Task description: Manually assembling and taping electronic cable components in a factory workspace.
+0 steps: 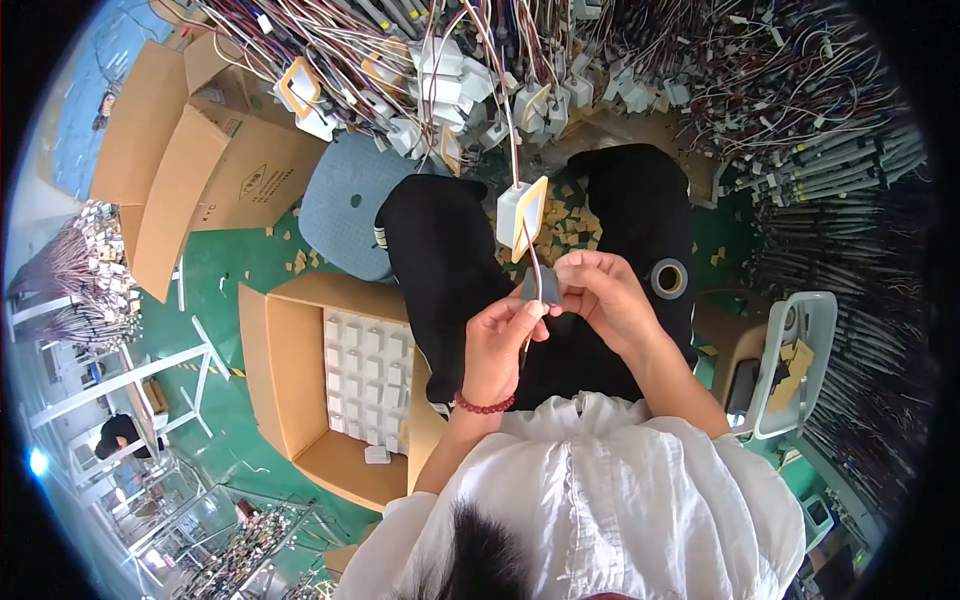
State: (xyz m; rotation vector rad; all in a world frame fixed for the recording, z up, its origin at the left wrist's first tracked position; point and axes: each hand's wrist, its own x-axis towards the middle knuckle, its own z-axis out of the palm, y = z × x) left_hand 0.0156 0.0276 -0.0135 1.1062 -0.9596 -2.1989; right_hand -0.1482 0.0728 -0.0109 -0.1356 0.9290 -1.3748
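My left hand pinches a thin cable between thumb and fingers, in front of my lap. Close beside it, my right hand has its fingertips closed on a dark grey piece of tape, which lies against the cable. Just above both hands, a small white box with a yellow-rimmed face hangs tilted on the same cable, whose wires run on up to the bundles. A roll of grey tape rests on my right leg.
An open carton holding rows of white boxes stands left of my legs. Beyond it are a blue stool and another carton. Wire bundles fill the far and right sides. A clear bin with yellow scraps is at right.
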